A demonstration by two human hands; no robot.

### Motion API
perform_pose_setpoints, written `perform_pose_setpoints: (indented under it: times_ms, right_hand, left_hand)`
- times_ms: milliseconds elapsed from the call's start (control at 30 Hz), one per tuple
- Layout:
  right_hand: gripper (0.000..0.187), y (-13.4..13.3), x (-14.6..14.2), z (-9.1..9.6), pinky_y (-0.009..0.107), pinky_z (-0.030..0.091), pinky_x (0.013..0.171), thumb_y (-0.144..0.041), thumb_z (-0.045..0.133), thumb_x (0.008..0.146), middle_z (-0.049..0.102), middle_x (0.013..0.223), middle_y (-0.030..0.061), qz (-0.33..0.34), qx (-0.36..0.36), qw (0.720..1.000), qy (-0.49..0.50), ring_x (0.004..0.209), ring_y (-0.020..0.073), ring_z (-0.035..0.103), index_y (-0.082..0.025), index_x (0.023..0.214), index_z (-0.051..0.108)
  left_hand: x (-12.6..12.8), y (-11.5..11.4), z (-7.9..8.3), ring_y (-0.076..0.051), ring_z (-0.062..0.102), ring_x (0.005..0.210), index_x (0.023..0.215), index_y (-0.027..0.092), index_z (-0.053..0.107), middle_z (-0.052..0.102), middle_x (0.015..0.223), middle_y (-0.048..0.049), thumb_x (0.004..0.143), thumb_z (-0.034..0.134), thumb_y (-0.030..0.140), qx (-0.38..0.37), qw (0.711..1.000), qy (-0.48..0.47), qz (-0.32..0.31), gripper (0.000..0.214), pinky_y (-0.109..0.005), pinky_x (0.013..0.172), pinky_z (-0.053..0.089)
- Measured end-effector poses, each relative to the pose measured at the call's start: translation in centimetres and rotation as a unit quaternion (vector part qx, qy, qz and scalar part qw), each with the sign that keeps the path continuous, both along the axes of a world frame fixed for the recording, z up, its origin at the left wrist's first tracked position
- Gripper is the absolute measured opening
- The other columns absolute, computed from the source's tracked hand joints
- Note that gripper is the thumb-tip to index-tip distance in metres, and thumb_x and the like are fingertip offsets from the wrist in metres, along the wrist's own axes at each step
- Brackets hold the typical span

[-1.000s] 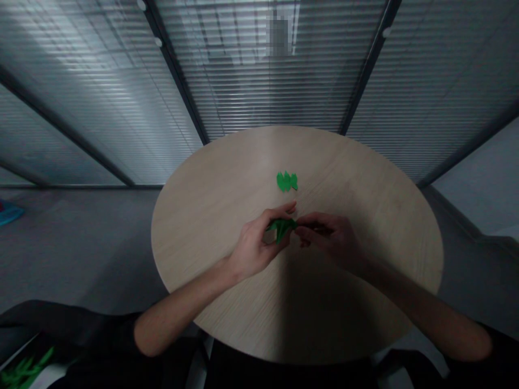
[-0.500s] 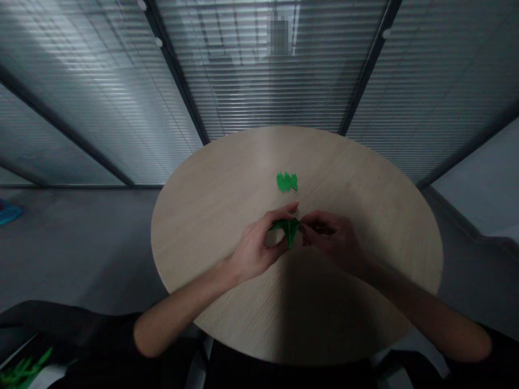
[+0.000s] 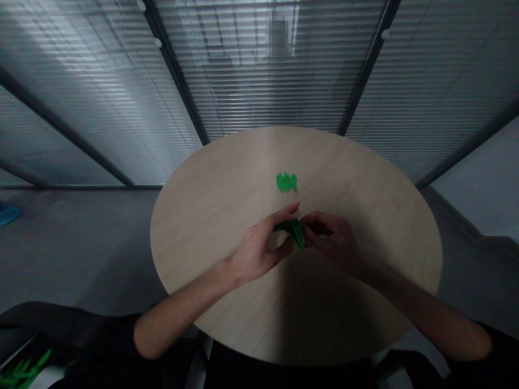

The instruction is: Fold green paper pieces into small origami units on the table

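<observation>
1. Holding a dark green piece (image 3: 298, 235) between them, both hands meet near the middle of the round table (image 3: 211, 197) in the head view.
2. Thumb and fingers of the left hand (image 3: 256, 248) curve round the piece's left end, forefinger above and thumb below, with a rounded gap left inside the grip.
3. Pinched narrow, the right hand (image 3: 334, 236) has its thumb and forefinger tips at the piece's right end (its other fingers are curled in shadow, and I cannot make them out well).
4. The piece is raised in the fingers, one pointed part slanting down toward the person; its exact form is too dim to tell.
5. Just beyond the hands, a bright green leaf-shaped piece (image 3: 286, 182) with three lobes lies on the pale wood, apart from the fingertips.
6. Behind the table stand slatted blinds (image 3: 275, 102) between dark bars.
7. At the left edge, a blue thing (image 3: 8, 214) rests on the grey floor (image 3: 93, 237); green fronds (image 3: 25, 371) show at the lower left corner, near the black sleeve (image 3: 97, 337).
</observation>
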State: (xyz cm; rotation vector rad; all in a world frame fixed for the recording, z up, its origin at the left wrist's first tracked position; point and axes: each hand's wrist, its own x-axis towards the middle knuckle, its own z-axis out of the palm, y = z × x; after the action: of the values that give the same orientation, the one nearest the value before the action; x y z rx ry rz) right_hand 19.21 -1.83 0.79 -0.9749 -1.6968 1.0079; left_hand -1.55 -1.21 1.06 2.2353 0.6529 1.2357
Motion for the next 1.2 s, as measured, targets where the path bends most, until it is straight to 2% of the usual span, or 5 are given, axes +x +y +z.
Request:
perform_pose_setpoints:
  times_ms: [567,733,867,1000,1200]
  right_hand:
    - [0.025,-0.1,-0.3,0.3,0.023,0.055,0.061,-0.043,0.063,0.097,0.070,0.073,0.0010,-0.004,-0.032,0.999,0.028,0.064,0.0122,0.068,-0.019,0.099,0.072]
    - [0.035,-0.3,-0.1,0.7,0.021,0.049,0.053,-0.042,0.053,0.102,0.064,0.069,0.0009,-0.040,0.022,0.999,-0.005,0.058,0.0097,0.059,-0.017,0.082,0.068]
    - [0.022,0.0,0.1,0.6,0.019,0.051,0.052,-0.037,0.065,0.095,0.063,0.088,0.0018,-0.077,0.037,0.996,0.006,0.066,0.0105,0.059,-0.022,0.112,0.067]
    - [0.030,0.2,0.3,0.6,0.021,0.058,0.057,-0.032,0.062,0.096,0.056,0.122,0.0074,-0.002,0.051,0.998,0.040,0.085,0.0137,0.061,-0.028,0.126,0.064]
    - [0.014,0.3,0.2,0.5,0.018,0.056,0.049,-0.030,0.067,0.093,0.058,0.107,0.0053,0.046,0.017,0.996,0.069,0.070,0.0093,0.061,-0.022,0.105,0.070]
  left_hand:
    - [-0.2,0.3,0.1,-0.018,0.063,0.094,0.109,0.018,0.064,0.062,0.101,-0.0067,0.089,0.068,0.006,0.157,0.975,-0.023,0.154,0.024,-0.031,0.080,0.056]
    - [0.1,0.5,0.4,-0.015,0.061,0.086,0.099,0.019,0.063,0.063,0.093,-0.0038,0.091,0.066,0.008,0.073,0.982,-0.077,0.158,0.014,-0.029,0.076,0.052]
    - [0.3,0.7,0.3,-0.015,0.062,0.084,0.094,0.019,0.065,0.064,0.091,-0.0038,0.092,0.066,0.013,-0.041,0.983,-0.129,0.120,0.007,-0.029,0.075,0.052]
    - [0.6,0.9,0.1,-0.010,0.059,0.062,0.094,0.018,0.064,0.063,0.079,-0.0012,0.092,0.067,0.017,-0.154,0.972,-0.169,0.048,0.004,-0.023,0.054,0.049]
    - [0.7,1.0,-0.2,-0.009,0.049,0.046,0.099,0.020,0.062,0.052,0.059,0.0048,0.097,0.065,0.030,-0.204,0.964,-0.169,-0.013,0.010,-0.021,0.041,0.042]
